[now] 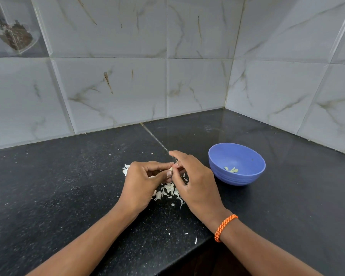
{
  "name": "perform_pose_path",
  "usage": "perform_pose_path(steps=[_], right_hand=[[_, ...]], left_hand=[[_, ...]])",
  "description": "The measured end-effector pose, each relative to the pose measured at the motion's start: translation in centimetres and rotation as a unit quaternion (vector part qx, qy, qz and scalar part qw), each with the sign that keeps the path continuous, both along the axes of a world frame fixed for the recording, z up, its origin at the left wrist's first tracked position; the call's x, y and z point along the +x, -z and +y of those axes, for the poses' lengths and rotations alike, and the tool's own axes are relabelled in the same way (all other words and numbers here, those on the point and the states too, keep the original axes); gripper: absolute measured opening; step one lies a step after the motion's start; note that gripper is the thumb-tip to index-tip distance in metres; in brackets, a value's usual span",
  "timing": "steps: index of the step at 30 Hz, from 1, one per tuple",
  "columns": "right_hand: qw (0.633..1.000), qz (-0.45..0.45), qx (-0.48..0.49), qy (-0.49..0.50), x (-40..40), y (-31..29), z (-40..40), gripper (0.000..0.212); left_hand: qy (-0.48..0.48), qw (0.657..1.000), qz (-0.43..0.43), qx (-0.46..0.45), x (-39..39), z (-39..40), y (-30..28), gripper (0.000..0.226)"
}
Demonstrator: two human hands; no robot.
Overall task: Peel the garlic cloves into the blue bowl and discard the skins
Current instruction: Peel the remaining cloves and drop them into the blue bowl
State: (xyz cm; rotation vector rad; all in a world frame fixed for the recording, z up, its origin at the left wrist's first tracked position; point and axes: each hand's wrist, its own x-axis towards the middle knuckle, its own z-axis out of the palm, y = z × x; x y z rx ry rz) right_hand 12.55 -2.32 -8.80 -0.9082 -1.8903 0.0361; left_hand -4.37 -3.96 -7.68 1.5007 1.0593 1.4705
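Nearest the camera, two bare forearms reach forward over the dark speckled surface (68,186), the right wrist wearing an orange braided band (225,228). A few tiny white flecks lie on the surface between the forearms, close to its front edge. Further in, the left hand (141,182) and the right hand (193,180) meet above the surface, fingers curled, and together pinch a small pale garlic clove (171,168) between thumbs and fingertips. Under and just behind the hands lies a loose scatter of white papery garlic skins (167,191), some hidden by the left hand and some peeking out beyond its knuckles. To the right of the hands, near but apart from them, the blue bowl (237,176) stands upright on the surface with a few peeled cloves (231,169) lying in its bottom. Beyond, marbled grey wall tiles (127,86) meet in a corner.
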Motion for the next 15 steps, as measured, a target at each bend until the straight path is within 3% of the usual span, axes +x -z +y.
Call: perform_pose_path(steps=[7, 15], right_hand=[[0.997, 0.035, -0.033, -0.052, 0.26, -0.51, 0.1, 0.05], [0.999, 0.002, -0.027, -0.038, -0.01, -0.48, -0.11, 0.055]], left_hand=[[-0.009, 1.0, -0.022, -0.005, 0.0, -0.27, -0.09, 0.011], [-0.021, 0.998, -0.052, -0.026, -0.06, -0.12, -0.11, 0.008]])
